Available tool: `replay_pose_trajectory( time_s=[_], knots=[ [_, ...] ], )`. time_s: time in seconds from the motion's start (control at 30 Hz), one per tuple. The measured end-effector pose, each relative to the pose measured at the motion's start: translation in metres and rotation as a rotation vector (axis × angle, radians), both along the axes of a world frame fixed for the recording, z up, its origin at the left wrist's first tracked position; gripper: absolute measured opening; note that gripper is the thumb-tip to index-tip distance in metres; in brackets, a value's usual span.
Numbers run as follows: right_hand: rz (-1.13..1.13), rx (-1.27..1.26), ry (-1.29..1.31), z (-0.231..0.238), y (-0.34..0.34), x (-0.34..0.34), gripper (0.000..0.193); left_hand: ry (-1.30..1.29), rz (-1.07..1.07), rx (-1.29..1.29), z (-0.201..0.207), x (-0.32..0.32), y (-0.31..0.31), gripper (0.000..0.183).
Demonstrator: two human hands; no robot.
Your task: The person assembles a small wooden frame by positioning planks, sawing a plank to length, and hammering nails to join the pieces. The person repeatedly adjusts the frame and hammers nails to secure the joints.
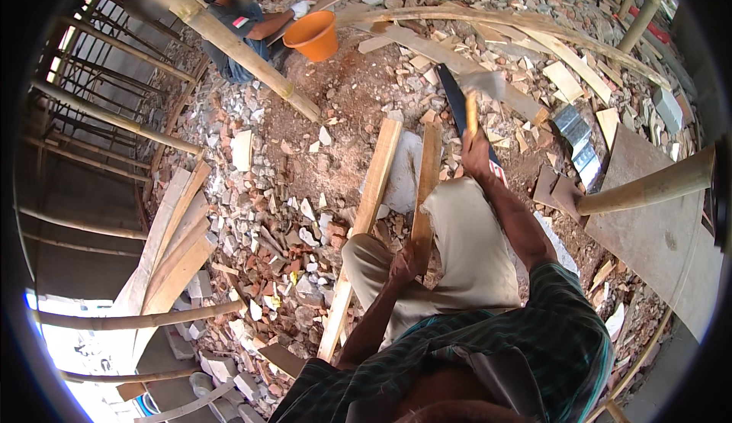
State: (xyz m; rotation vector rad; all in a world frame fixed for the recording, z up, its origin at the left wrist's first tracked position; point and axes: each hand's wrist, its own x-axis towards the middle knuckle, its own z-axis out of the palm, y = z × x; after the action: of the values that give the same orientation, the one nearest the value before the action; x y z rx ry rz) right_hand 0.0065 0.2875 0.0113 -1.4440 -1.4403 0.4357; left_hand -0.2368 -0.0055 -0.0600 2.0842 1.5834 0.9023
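Note:
My right hand (476, 156) is raised beyond my right knee, fingers wrapped round the yellow wooden handle of a hatchet (472, 114). Its grey head is smeared by motion. Between my legs a narrow wooden plank (428, 183) stands tilted, its far end resting near a pale slab (404, 175). My left hand (404, 266) grips that plank at its near end, close to my lap. Partly behind my right hand lies a long black blade (451, 95) like a hand saw's. A second, longer plank (376, 179) runs past my left knee.
A person (236, 26) with gloved hands crouches at the far left near an orange bucket (311, 38). Bamboo poles (221, 38) cross the left side; another bamboo pole (648, 186) juts in from the right. Rubble, wood offcuts and stacked boards (171, 247) cover the ground.

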Motion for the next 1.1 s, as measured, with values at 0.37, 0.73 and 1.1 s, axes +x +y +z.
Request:
replay_pose_trajectory(
  time_s=[0.37, 0.73, 1.1],
  knots=[
    [0.115, -0.38, -0.098, -0.13, -0.008, 0.103, 0.034, -0.575, 0.101, -0.345, 0.027, 0.0, 0.027, 0.045],
    [0.267, -0.531, -0.38, -0.009, -0.029, 0.126, 0.045, -2.407, -0.738, -0.739, 0.163, 0.035, 0.024, 0.092],
    [0.752, -0.764, 0.935, 0.156, -0.097, -0.073, 0.081, -1.529, -0.386, -0.742, 0.162, 0.038, 0.023, 0.076]
  ],
)
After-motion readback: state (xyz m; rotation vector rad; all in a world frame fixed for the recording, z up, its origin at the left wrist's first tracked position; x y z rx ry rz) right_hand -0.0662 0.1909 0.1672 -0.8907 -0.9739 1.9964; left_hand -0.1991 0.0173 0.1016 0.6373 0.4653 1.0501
